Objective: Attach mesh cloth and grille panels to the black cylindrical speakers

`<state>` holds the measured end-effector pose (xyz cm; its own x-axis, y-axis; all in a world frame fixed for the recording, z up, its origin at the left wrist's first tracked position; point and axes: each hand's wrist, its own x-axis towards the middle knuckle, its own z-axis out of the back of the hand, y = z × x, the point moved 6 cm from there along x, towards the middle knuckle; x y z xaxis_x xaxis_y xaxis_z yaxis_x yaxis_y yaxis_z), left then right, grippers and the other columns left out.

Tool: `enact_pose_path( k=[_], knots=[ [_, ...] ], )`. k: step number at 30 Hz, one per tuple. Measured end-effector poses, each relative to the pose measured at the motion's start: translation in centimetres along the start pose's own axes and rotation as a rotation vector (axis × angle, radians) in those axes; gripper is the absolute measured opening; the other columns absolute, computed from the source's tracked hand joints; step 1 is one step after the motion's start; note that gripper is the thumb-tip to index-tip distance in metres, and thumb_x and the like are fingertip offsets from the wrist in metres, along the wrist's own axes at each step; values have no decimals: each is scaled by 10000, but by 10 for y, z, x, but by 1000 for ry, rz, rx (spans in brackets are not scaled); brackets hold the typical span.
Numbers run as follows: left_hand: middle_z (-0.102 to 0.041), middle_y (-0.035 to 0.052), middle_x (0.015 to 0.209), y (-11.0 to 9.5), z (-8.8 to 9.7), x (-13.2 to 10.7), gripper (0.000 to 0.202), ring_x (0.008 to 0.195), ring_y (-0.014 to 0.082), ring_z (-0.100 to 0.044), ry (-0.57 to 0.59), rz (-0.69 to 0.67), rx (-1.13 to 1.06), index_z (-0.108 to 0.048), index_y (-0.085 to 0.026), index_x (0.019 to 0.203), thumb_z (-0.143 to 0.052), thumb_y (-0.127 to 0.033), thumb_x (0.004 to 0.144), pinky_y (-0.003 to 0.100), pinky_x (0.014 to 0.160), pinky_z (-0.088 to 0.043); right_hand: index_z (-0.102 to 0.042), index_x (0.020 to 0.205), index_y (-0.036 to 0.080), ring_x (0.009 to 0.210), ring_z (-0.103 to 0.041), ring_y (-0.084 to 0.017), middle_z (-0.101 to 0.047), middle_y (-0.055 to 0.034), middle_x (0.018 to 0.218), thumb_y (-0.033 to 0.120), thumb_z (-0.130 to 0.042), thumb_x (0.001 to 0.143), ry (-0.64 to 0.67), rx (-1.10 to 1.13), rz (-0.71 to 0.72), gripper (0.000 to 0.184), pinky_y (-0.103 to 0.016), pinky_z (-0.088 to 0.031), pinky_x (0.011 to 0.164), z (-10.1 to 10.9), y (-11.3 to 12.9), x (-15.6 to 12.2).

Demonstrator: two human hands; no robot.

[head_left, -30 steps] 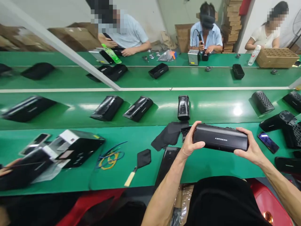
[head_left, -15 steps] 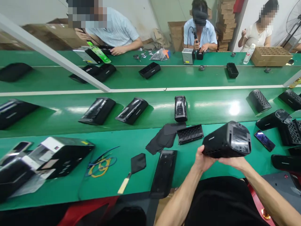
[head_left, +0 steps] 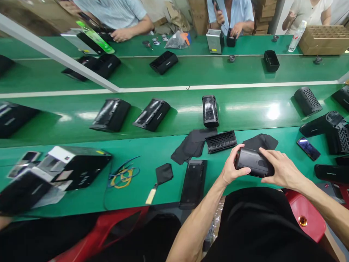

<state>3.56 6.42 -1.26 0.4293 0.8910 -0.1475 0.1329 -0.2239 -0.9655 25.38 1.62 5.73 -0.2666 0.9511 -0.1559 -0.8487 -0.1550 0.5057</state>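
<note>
Between my two hands is a black speaker housing (head_left: pixel 255 162), its long smooth side turned up. My left hand (head_left: pixel 231 169) grips its left end, thumb along the near side and fingers over the far edge. My right hand (head_left: pixel 282 167) clasps the right end, fingers on top and thumb at the front. Just beyond it lies a fan of thin black sheets (head_left: pixel 261 141). A perforated black grille (head_left: pixel 221 142) and a second pile of black sheets (head_left: pixel 188 146) are left of my left hand. Nearer me, a long black panel (head_left: pixel 193 183) lies at the bench edge.
Several speaker housings (head_left: pixel 151 114) stand on the green belt (head_left: pixel 242 105) ahead. A phone (head_left: pixel 308 148) and more housings are at right. A black-and-white machine (head_left: pixel 84 165), coiled cables (head_left: pixel 122 176) and a dark pad with a pale handle (head_left: pixel 164 173) are at left. Co-workers sit opposite.
The speaker housing has been turned over and lowered toward me; its glossy end no longer shows. My hands have shifted to its two ends. The view has tipped downward, and the black sheets behind are uncovered.
</note>
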Motion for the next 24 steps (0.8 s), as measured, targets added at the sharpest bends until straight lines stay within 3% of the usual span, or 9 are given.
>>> enact_pose_path(
  k=[4,8,14,18,24],
  knots=[
    [-621,101,1334,5,12,-9,979,1143,338,-611,-110,-16,-87,-534,-246,1449,-919,-553,603,435,1006,-495,-262,1691,300,1534,-393,-424,-390,-166,1669,674,-841,758,-83,323,-128,1160,-606,-375,1223,4,-39,-27],
    [-611,88,1340,3,18,-7,935,1137,322,-591,-118,-19,-107,-557,-259,1410,-903,-530,584,413,995,-480,-300,1629,256,1410,-535,-369,-454,-178,1602,745,-770,800,-97,624,-214,1071,-523,-437,1184,-10,-51,-42],
    [-627,69,1303,5,12,-1,871,1115,307,-596,-147,10,-133,-584,-257,1380,-879,-484,593,398,987,-478,-467,1471,274,1289,-585,-347,-544,-122,1484,672,-821,776,-200,694,-281,875,-473,-494,1105,-14,-45,-42],
    [-640,56,1264,13,11,-4,878,1090,291,-610,-180,62,-179,-576,-262,1401,-874,-453,598,390,985,-484,-457,1466,272,1254,-600,-334,-567,-125,1442,675,-820,780,-142,755,-301,875,-463,-509,1075,-14,-51,-38],
    [-568,73,1419,6,14,-14,887,1174,303,-562,-151,10,-187,-553,-275,1414,-873,-463,608,389,1022,-457,-373,1554,285,1352,-550,-352,-480,-140,1561,703,-817,766,-46,779,-275,997,-464,-495,1102,-12,-46,-38]
  ],
)
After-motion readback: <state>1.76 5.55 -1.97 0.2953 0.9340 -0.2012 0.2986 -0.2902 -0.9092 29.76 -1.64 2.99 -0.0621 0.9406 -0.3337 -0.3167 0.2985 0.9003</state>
